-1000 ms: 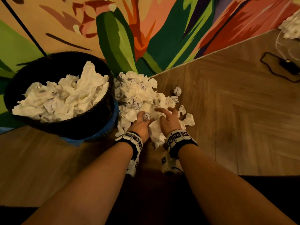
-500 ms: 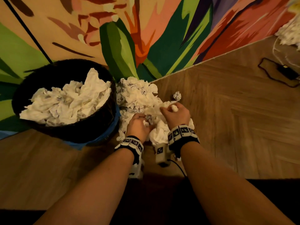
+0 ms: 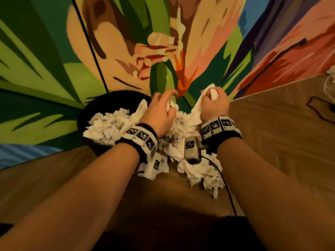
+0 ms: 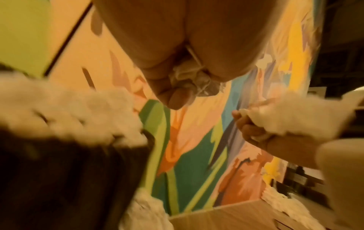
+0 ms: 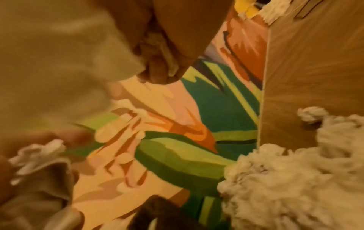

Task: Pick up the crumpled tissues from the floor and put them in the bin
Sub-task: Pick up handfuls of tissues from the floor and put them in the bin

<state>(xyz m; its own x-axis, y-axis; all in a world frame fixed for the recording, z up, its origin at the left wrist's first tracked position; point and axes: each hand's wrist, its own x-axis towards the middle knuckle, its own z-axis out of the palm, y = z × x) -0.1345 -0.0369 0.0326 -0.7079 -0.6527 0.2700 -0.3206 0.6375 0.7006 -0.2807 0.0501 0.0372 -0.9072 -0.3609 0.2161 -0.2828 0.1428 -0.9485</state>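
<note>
Bin (image 3: pixel 87 113) at left against the wall (image 3: pixel 54 60), tissues (image 3: pixel 108 125) heaped in it. Floor pile (image 3: pixel 199 171) just right of the bin. Left hand (image 3: pixel 159 113) above the bin's right edge; right hand (image 3: pixel 214 104) to its right, over the pile. Cable (image 3: pixel 319 109) far right on the floor (image 3: pixel 272 142).

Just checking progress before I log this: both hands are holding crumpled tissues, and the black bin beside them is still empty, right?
Not quite. Both the left hand and right hand do grip crumpled tissues, but the black bin is not empty: the head view shows it heaped with white tissues, above its rim.
</note>
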